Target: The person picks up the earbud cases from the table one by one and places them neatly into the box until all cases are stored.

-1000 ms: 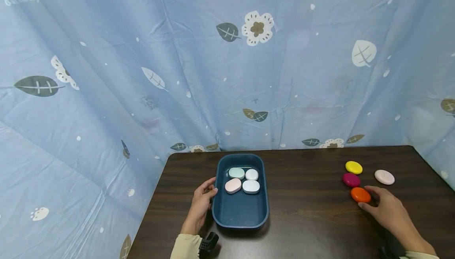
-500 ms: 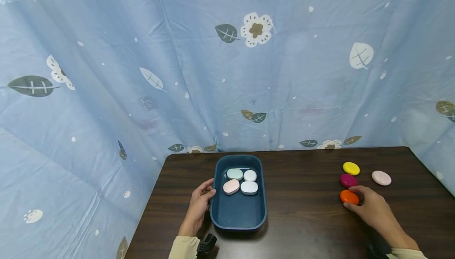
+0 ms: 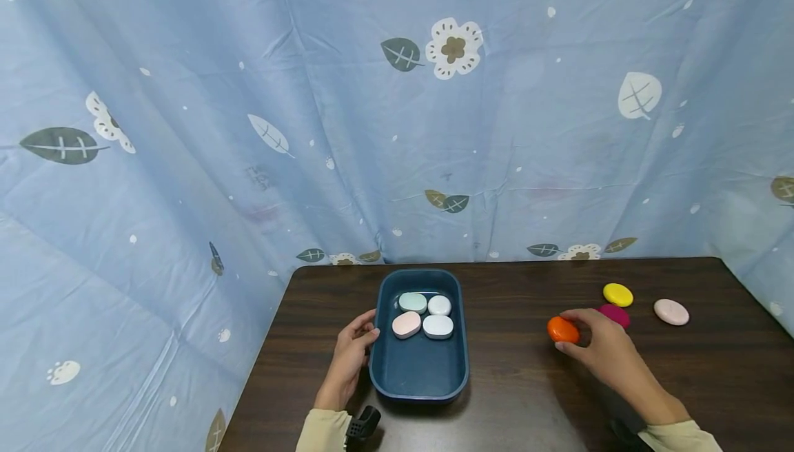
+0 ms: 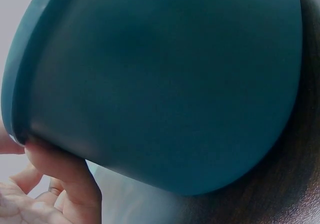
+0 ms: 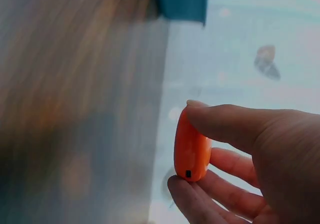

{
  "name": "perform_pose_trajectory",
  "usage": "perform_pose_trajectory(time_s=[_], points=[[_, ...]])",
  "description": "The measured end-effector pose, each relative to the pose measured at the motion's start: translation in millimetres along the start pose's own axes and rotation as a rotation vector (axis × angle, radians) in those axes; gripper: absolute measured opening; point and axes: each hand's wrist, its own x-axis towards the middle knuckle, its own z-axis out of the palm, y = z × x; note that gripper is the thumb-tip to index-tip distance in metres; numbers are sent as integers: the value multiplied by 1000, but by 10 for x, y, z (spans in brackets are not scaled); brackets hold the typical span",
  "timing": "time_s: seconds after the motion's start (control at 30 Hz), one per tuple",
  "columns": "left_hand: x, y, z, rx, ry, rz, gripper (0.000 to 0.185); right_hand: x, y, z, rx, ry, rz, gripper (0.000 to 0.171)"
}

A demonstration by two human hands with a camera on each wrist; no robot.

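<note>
Two hands are at work, well apart, one on each side of a dark wooden table [image 3: 509,383]. The right hand [image 3: 611,352] pinches one orange piece [image 3: 563,329] between thumb and fingers, off the tabletop and right of the tray; the right wrist view shows one small black rectangle [image 5: 188,173] near its end. The left hand [image 3: 345,357] grips the left side of one dark blue tray [image 3: 418,373], thumb and fingers bent against the wall.

Four pieces lie in the tray, two rows of two toward its far end. The far row has one pale green piece [image 3: 412,302] on the left and one round white piece [image 3: 440,305] on the right; the near row has one pale pink oblong [image 3: 406,325] and one white oblong [image 3: 438,327].

Three more pieces lie on the table's right part: one yellow disc [image 3: 617,294], one magenta piece [image 3: 616,315] partly hidden behind the right hand, and one light pink oval [image 3: 671,312] to their right. With the orange one, that makes eight. Behind stands a blue curtain [image 3: 527,128] printed with four white flowers, two of them along the table's far edge.
</note>
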Motion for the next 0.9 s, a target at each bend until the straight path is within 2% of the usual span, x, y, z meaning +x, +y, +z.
perform_pose_trajectory(time_s=[0.37,0.63,0.9], points=[[-9,-4,12,-3,6,8,46,209,-723,239,141,-17,-153,50],[0,12,4,5,15,0,46,327,-1080,438,216,-56,-244,47],[-29,21,1,-3,3,9,46,435,-1361,589,257,-133,-284,46]])
